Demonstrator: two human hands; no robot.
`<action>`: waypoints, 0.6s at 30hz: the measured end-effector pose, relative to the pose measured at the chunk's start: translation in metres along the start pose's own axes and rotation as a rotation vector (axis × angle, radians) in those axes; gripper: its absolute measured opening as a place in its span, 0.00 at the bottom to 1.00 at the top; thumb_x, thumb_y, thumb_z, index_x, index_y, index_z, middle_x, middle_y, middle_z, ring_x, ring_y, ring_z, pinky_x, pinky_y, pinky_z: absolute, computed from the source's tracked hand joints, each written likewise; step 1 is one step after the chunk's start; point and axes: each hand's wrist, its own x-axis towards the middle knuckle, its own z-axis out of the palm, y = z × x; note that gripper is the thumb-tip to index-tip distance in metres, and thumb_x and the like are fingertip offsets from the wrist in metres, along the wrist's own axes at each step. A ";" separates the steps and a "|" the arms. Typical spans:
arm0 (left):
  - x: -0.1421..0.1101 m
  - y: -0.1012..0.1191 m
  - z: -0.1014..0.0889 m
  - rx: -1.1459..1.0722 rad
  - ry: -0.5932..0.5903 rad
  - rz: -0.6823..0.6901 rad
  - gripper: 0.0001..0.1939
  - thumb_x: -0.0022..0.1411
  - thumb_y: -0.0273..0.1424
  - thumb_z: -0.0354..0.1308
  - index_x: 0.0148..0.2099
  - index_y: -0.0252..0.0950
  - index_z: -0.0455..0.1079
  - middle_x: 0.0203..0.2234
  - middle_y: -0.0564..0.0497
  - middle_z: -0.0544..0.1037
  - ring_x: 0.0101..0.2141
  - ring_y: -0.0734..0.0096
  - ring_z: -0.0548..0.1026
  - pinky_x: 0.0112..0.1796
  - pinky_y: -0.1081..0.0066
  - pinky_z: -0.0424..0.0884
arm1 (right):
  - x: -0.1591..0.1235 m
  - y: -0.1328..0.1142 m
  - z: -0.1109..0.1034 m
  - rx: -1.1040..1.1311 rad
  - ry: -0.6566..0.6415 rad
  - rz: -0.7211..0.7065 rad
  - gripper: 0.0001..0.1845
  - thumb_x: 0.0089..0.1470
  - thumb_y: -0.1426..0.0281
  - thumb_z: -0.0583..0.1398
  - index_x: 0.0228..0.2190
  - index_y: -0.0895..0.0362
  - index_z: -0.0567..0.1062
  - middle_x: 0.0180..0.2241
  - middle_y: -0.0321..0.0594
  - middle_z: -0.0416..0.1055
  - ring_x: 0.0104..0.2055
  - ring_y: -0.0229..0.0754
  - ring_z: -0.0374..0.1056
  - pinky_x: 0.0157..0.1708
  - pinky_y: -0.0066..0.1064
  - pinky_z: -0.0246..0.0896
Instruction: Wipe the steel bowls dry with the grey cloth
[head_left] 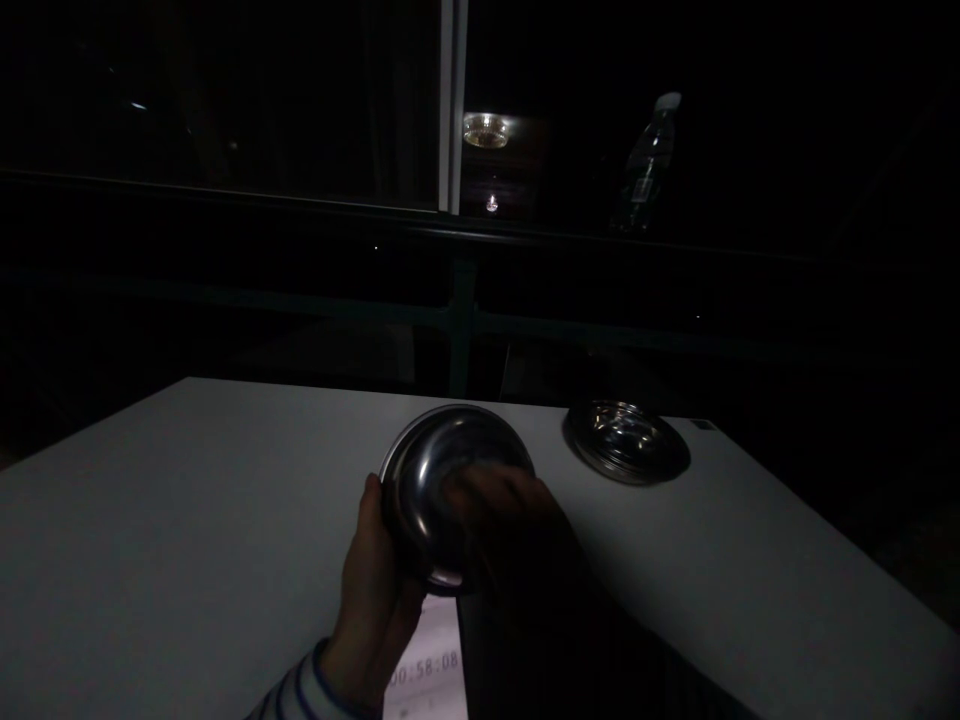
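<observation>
The scene is very dark. My left hand [371, 590] grips the left rim of a shiny steel bowl [427, 470], holding it tilted above the white table [187, 520]. My right hand [502, 510] lies in shadow over the bowl's right side, its fingers pressed against the metal; whether it holds anything there is hidden. A striped sleeve covers my left wrist.
A second steel bowl [626, 440] rests on the table at the back right. A lit phone screen [427, 665] showing a timer lies under my hands. A plastic bottle [649, 165] stands on the dark window ledge behind. The table's far edge runs just behind the bowls.
</observation>
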 end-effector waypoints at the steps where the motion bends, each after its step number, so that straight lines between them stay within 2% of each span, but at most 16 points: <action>1: 0.001 -0.001 -0.001 0.000 0.003 -0.001 0.16 0.61 0.37 0.48 0.34 0.32 0.73 0.22 0.49 0.77 0.24 0.71 0.75 0.32 0.68 0.74 | 0.000 0.000 0.000 -0.010 -0.060 0.057 0.17 0.54 0.73 0.52 0.45 0.60 0.69 0.45 0.43 0.69 0.44 0.46 0.60 0.39 0.37 0.60; 3: 0.003 -0.003 -0.003 -0.003 0.005 0.011 0.16 0.61 0.36 0.48 0.34 0.32 0.73 0.21 0.50 0.76 0.23 0.72 0.75 0.31 0.70 0.74 | 0.001 0.001 -0.001 -0.020 -0.105 0.110 0.17 0.52 0.76 0.53 0.45 0.62 0.69 0.45 0.45 0.69 0.43 0.46 0.60 0.38 0.36 0.60; 6: 0.005 -0.005 -0.005 -0.007 -0.024 0.033 0.14 0.60 0.36 0.50 0.33 0.32 0.73 0.22 0.51 0.76 0.22 0.74 0.74 0.30 0.71 0.73 | 0.003 0.002 -0.003 -0.007 -0.051 -0.004 0.18 0.54 0.73 0.51 0.47 0.59 0.67 0.47 0.42 0.68 0.46 0.48 0.59 0.40 0.39 0.60; 10: 0.004 -0.005 -0.007 0.009 -0.027 0.047 0.14 0.60 0.36 0.50 0.32 0.32 0.72 0.23 0.50 0.77 0.22 0.74 0.74 0.29 0.72 0.73 | 0.003 -0.002 -0.003 -0.040 -0.111 0.140 0.16 0.52 0.76 0.53 0.44 0.61 0.70 0.43 0.44 0.70 0.41 0.46 0.61 0.35 0.36 0.61; 13: 0.004 -0.006 -0.006 0.026 0.003 0.026 0.14 0.61 0.35 0.49 0.32 0.32 0.72 0.22 0.50 0.76 0.22 0.73 0.74 0.29 0.71 0.74 | 0.002 -0.004 -0.001 0.019 -0.065 0.000 0.17 0.55 0.73 0.52 0.46 0.59 0.68 0.45 0.42 0.69 0.45 0.47 0.60 0.41 0.39 0.61; 14: 0.004 -0.006 -0.005 0.027 -0.001 0.014 0.15 0.62 0.36 0.48 0.33 0.32 0.72 0.23 0.50 0.77 0.23 0.72 0.74 0.29 0.70 0.74 | 0.002 -0.003 0.000 0.031 -0.077 -0.013 0.17 0.54 0.72 0.52 0.46 0.59 0.69 0.46 0.42 0.69 0.44 0.47 0.60 0.39 0.39 0.61; 18: 0.008 -0.006 -0.003 0.022 -0.030 0.005 0.16 0.62 0.35 0.47 0.36 0.32 0.72 0.27 0.48 0.78 0.27 0.70 0.75 0.33 0.70 0.73 | 0.006 0.018 -0.002 0.075 -0.150 0.176 0.19 0.52 0.77 0.51 0.46 0.62 0.70 0.46 0.47 0.68 0.44 0.47 0.61 0.40 0.38 0.62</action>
